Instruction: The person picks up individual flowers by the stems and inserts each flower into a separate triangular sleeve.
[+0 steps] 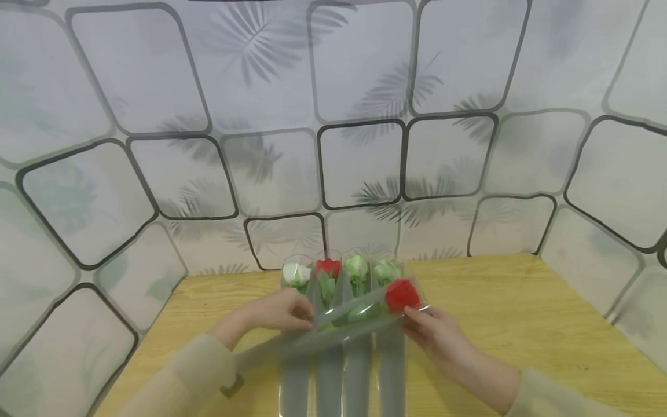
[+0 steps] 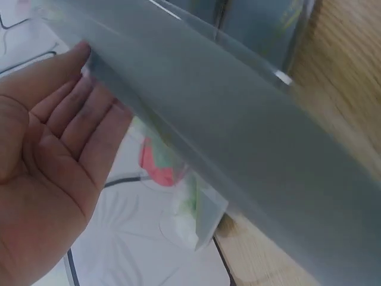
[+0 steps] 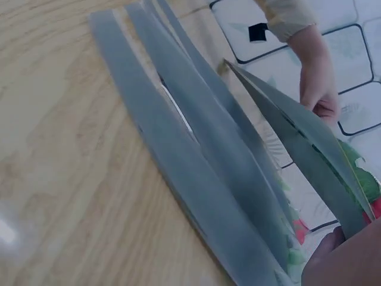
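Note:
A single red rose [image 1: 402,295] in a clear and grey sleeve is held up at a slant above several other wrapped flowers. My right hand [image 1: 445,341] pinches the sleeve's top end beside the bloom. Partway down, the fingers and thumb of my left hand [image 1: 278,311] pinch the sleeve's edge; in the left wrist view the grey sleeve [image 2: 208,113] runs past the thumb tip. Underneath, side by side on the table, lie a white flower [image 1: 296,274], another red rose [image 1: 327,267] and pale green flowers [image 1: 356,268], their stems partly hidden by the held one.
The yellow wood-grain table [image 1: 500,301] extends to both sides of the row of sleeves. A pale curtain-like backdrop [image 1: 359,162] with dark outlined blocks and leaf prints surrounds its back and sides. The flower heads lie near the table's back edge.

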`<state>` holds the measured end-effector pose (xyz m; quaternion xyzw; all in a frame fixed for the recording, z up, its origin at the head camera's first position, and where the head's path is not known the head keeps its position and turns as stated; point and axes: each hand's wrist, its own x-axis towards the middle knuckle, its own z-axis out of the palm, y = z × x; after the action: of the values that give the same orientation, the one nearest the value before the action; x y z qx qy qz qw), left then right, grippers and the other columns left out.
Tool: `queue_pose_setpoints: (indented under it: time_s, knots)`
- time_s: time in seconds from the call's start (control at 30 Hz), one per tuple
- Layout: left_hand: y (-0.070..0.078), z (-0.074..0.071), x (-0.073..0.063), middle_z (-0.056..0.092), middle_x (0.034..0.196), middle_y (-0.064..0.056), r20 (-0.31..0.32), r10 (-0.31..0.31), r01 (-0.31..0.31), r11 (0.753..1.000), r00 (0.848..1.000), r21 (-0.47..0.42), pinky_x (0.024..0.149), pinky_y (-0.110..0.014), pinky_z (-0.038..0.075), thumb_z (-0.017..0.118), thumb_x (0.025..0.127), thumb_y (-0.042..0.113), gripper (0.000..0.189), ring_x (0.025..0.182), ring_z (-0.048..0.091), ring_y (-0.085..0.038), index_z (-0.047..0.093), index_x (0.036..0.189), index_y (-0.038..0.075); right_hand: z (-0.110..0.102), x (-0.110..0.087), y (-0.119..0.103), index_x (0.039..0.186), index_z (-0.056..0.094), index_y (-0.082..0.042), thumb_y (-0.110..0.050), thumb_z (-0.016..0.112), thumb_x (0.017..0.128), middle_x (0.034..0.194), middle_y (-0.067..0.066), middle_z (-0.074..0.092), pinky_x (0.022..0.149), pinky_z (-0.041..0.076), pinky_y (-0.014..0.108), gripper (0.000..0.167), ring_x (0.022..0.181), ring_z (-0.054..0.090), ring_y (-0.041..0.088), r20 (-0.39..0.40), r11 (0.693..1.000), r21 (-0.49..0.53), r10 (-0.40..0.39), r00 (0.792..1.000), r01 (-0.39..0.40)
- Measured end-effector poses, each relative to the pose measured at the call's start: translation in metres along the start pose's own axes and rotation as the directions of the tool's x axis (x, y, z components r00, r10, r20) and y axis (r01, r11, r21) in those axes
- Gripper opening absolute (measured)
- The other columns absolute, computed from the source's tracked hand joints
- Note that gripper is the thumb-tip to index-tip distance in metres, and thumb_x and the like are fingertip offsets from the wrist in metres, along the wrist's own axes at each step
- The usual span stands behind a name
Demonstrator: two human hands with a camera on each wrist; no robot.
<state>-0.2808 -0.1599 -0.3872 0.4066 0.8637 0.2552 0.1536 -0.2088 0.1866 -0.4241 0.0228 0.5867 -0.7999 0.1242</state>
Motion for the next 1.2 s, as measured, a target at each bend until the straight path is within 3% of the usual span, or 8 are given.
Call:
queue_pose_setpoints:
  time_s: [0.13, 0.27, 0.37, 0.53, 0.67, 0.83, 1.0, 1.2]
  knots:
    - [0.008, 0.004, 0.007, 0.083, 0.094, -0.007, -0.053, 0.034, -0.033, 0.999, 0.998, 0.008, 0.078, -0.015, 0.059, 0.077, 0.093, 0.005, 0.007, 0.084, 0.076, -0.004, 0.081, 0.098, 0.002, 0.003, 0.004, -0.016, 0.155, 0.034, 0.009, -0.010, 0.052, 0.111, 0.117, -0.008, 0.071, 0.100, 0.059, 0.021, 0.052, 0.105, 0.071, 0.003, -0.044, 1.000, 0.020, 0.003, 0.999, -0.002]
    - [0.023, 0.010, 0.015, 0.083, 0.094, -0.009, -0.126, -0.037, 0.027, 0.996, 0.991, -0.080, 0.075, -0.015, 0.060, 0.076, 0.093, 0.005, 0.010, 0.083, 0.075, -0.003, 0.081, 0.100, 0.000, 0.007, 0.008, -0.032, 0.164, 0.020, 0.007, -0.012, 0.050, 0.112, 0.109, -0.013, 0.071, 0.099, 0.058, 0.018, 0.062, 0.104, 0.070, 0.001, -0.067, 0.997, 0.067, -0.021, 0.998, 0.025]
    - [0.037, 0.016, 0.023, 0.083, 0.099, -0.014, -0.181, -0.100, 0.068, 0.983, 0.978, -0.172, 0.073, -0.016, 0.061, 0.076, 0.094, 0.005, 0.013, 0.086, 0.077, -0.009, 0.080, 0.104, -0.003, 0.008, 0.008, -0.036, 0.158, 0.033, 0.006, -0.011, 0.051, 0.112, 0.105, -0.013, 0.073, 0.098, 0.059, 0.018, 0.053, 0.102, 0.072, 0.001, -0.068, 0.996, 0.079, -0.033, 0.997, 0.038]
    - [0.061, 0.028, 0.044, 0.082, 0.103, -0.019, -0.274, -0.179, 0.095, 0.951, 0.945, -0.293, 0.071, -0.019, 0.062, 0.077, 0.094, 0.006, 0.017, 0.087, 0.080, -0.019, 0.079, 0.107, -0.005, 0.010, 0.003, -0.031, 0.120, 0.068, -0.003, -0.007, 0.055, 0.109, 0.099, -0.009, 0.076, 0.094, 0.061, 0.020, 0.017, 0.097, 0.073, 0.003, -0.026, 0.999, 0.015, -0.029, 0.999, 0.030]
    - [0.073, 0.039, 0.062, 0.081, 0.104, -0.021, -0.318, -0.214, 0.090, 0.927, 0.924, -0.363, 0.074, -0.021, 0.063, 0.077, 0.094, 0.006, 0.018, 0.092, 0.080, -0.024, 0.079, 0.107, -0.006, 0.011, 0.000, -0.024, 0.127, 0.063, 0.008, -0.006, 0.056, 0.108, 0.098, -0.009, 0.075, 0.092, 0.061, 0.019, 0.026, 0.093, 0.073, 0.002, -0.035, 0.995, -0.090, -0.042, 0.999, 0.038]
    - [0.080, 0.051, 0.080, 0.080, 0.107, -0.025, -0.293, -0.265, 0.097, 0.870, 0.919, -0.483, 0.072, -0.029, 0.067, 0.076, 0.096, 0.005, 0.021, 0.086, 0.081, -0.033, 0.076, 0.111, -0.009, 0.004, 0.001, -0.029, 0.141, 0.050, 0.020, -0.011, 0.060, 0.108, 0.096, -0.010, 0.074, 0.088, 0.061, 0.017, 0.046, 0.088, 0.072, 0.000, -0.131, 0.979, -0.203, -0.057, 0.990, 0.030]
    - [0.087, 0.062, 0.099, 0.081, 0.100, -0.024, -0.246, -0.327, 0.131, 0.802, 0.912, -0.583, 0.071, -0.034, 0.068, 0.077, 0.096, 0.008, 0.023, 0.081, 0.081, -0.036, 0.076, 0.112, -0.009, -0.013, 0.007, -0.037, 0.141, 0.054, 0.016, -0.016, 0.064, 0.107, 0.093, -0.014, 0.073, 0.083, 0.062, 0.016, 0.047, 0.084, 0.072, -0.002, -0.201, 0.965, -0.263, -0.082, 0.976, 0.026]
    - [0.094, 0.077, 0.119, 0.080, 0.095, -0.025, -0.208, -0.364, 0.158, 0.756, 0.908, -0.635, 0.075, -0.038, 0.068, 0.075, 0.097, 0.005, 0.021, 0.085, 0.081, -0.040, 0.075, 0.112, -0.010, -0.030, 0.017, -0.036, 0.141, 0.054, 0.017, -0.014, 0.064, 0.107, 0.087, -0.014, 0.074, 0.079, 0.063, 0.017, 0.047, 0.079, 0.072, -0.002, -0.254, 0.961, -0.274, -0.101, 0.962, 0.028]
